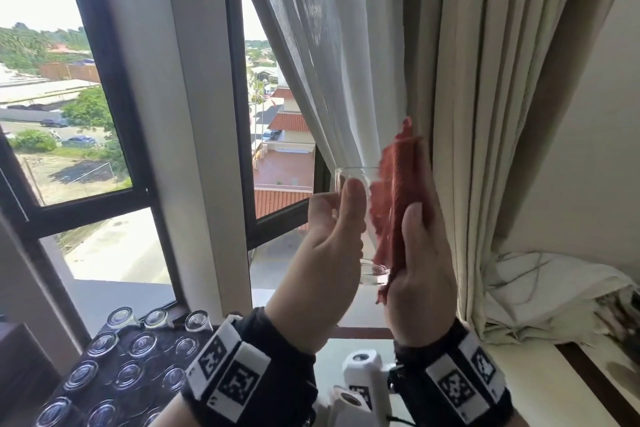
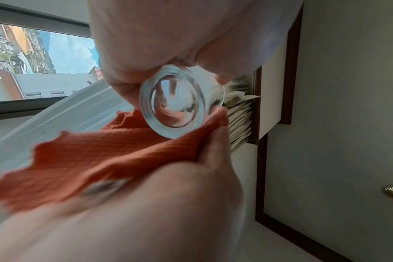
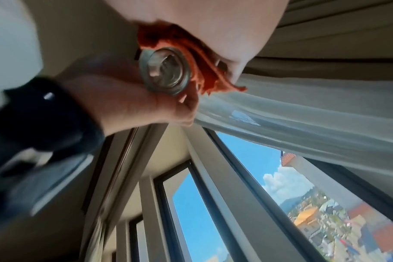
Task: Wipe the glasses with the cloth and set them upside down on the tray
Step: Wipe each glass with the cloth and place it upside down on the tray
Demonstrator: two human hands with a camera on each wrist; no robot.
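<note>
A dark-framed window (image 1: 114, 135) is seen at the left, with buildings and trees beyond it. A sheer white curtain (image 1: 329, 55) is drawn aside against a heavier beige curtain (image 1: 485, 97). Crumpled white fabric (image 1: 540, 291) is heaped at the right.

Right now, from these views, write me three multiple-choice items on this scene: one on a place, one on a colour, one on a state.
1. Where is the tray of upturned glasses in the head view?
A. lower left
B. upper right
C. on the sill at far right

2. What colour is the cloth?
A. blue
B. orange-red
C. white

3. How does the left hand stand?
A. flat and holding nothing
B. resting on the tray
C. gripping a glass held up in the air

Key: 1 A, the tray sits at the lower left below the window; 2 B, the cloth in the right hand shows orange-red in all three views; 3 C, the fingers curl round the glass, whose base faces the left wrist camera.
</note>
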